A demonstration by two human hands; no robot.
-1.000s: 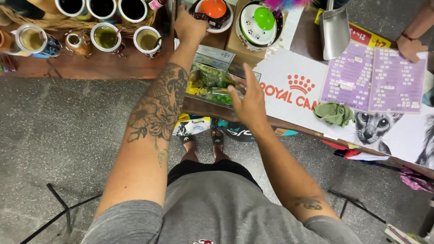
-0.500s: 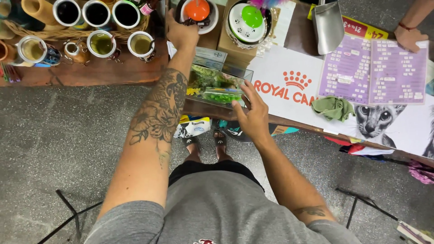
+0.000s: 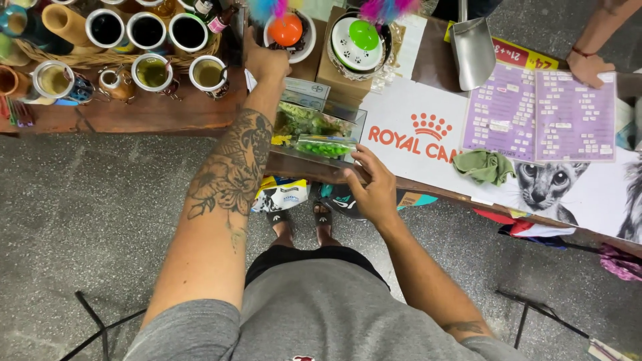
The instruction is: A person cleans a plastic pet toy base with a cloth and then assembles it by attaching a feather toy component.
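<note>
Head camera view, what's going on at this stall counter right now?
A person stands at a wooden counter crowded with metal-rimmed cups. Their tattooed left hand reaches far forward, next to a white bowl holding an orange ball. Their right hand rests on the counter's near edge beside clear bags of green goods. Another person's hand rests on purple printed sheets.

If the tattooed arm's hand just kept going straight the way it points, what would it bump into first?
The left hand points up the counter toward the white bowl holding an orange ball. That bowl looks like the first thing in its path, just past the knuckles, though height and depth are hard to judge from above.
</note>
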